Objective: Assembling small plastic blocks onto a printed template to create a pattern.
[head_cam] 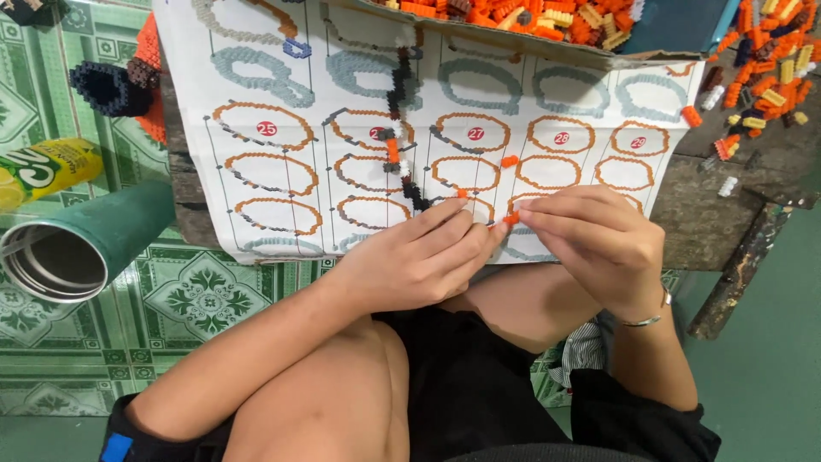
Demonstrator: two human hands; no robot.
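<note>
My left hand and right hand pinch one small orange plastic brick together; next I must press it carefully over the white paper instruction sheet.

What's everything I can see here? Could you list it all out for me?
Tiny brick: one, orange, pinched between the fingertips of both hands.
Instruction sheet: one, white with orange and grey ring diagrams, spread on the board.
Strip of joined bricks: one, black, orange and white, lying on the sheet.
Loose bricks: many, mostly orange and yellow, at top right.
Box of bricks: one, at top edge.
Wooden board: one, dark, under the sheet.
Tube can: one, green, open, lying at left.
Yellow packet: one, at far left.
Floor tiles: green, patterned.
Bracelet: one, silver, on right wrist.
Left hand: one, at centre.
Right hand: one, right of centre.
</note>
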